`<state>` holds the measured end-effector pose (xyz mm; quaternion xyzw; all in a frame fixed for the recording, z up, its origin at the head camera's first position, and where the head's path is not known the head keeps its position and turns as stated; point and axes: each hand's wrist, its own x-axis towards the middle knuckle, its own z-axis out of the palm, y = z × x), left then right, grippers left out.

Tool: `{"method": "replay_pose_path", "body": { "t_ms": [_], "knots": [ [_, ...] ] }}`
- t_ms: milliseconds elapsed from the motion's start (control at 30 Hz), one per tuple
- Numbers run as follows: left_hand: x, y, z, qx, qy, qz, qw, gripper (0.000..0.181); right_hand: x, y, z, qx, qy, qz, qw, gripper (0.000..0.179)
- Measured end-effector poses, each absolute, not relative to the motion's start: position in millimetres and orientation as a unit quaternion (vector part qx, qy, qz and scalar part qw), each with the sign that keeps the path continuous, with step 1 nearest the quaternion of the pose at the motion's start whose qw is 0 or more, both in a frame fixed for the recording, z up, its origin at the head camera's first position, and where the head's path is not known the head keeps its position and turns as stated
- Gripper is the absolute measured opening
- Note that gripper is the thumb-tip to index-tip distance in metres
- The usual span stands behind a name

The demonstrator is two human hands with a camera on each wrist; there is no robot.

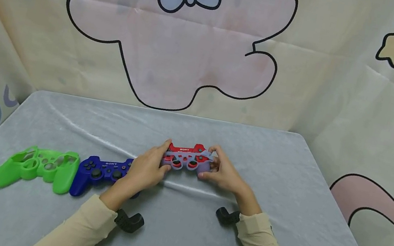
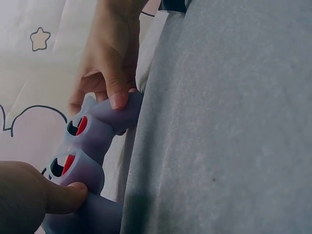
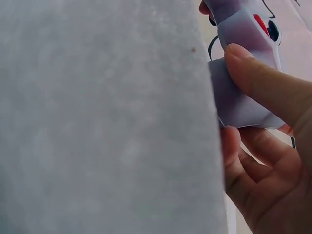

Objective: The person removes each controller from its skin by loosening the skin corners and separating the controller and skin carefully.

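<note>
- Red controller (image 1: 185, 150) inside a purple cover (image 1: 185, 162): the head camera shows it beyond the middle of a grey counter (image 1: 177, 234), directly between two hands. Its long axis runs left to right, from one to the other. Left hand (image 1: 145, 169) grips the left end and right hand (image 1: 226, 174) pinches the right; both touch, so neither is nearer. The left hand hides the left end. To the left lie a green cover (image 1: 40, 169) and a blue controller (image 1: 104, 172), the latter partly behind the left wrist.
- Left wrist camera: both thumbs press the purple cover, one near each end. Its near end is cut off below; the left fingers are out of sight.
- Right wrist camera: thumb above, fingers curled beneath the cover's end. Most of the controller is cropped away; whether it touches the counter, I cannot tell.
</note>
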<state>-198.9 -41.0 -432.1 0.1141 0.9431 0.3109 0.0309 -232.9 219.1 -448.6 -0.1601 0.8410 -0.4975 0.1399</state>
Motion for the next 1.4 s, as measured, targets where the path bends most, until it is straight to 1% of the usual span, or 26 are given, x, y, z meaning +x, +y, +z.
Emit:
{"method": "replay_pose_path", "body": {
  "t_ms": [300,467,800,1000,1167,1267,1400],
  "knots": [
    [-199,-40,-431,0.113,0.944,0.309,0.024,0.077,-231,216,-444,-0.113,0.873,-0.459,0.118,0.059],
    [-199,-40,-432,0.111,0.946,0.303,0.024,0.078,-227,213,-439,-0.097,0.879,-0.452,0.114,0.056],
    [-198,-40,-432,0.112,0.948,0.299,0.015,0.078,-225,210,-434,-0.102,0.889,-0.435,0.096,0.049],
    [-198,-39,-434,0.112,0.946,0.304,0.018,0.077,-223,210,-433,-0.103,0.904,-0.406,0.087,0.047],
    [-199,-40,-433,0.110,0.945,0.307,0.028,0.078,-223,210,-432,-0.097,0.915,-0.385,0.072,0.048],
    [-201,-41,-433,0.109,0.940,0.320,0.033,0.078,-223,209,-432,-0.094,0.914,-0.387,0.074,0.049],
    [-200,-41,-431,0.117,0.929,0.349,0.039,0.082,-222,209,-434,-0.092,0.909,-0.398,0.084,0.060]
  ]
}}
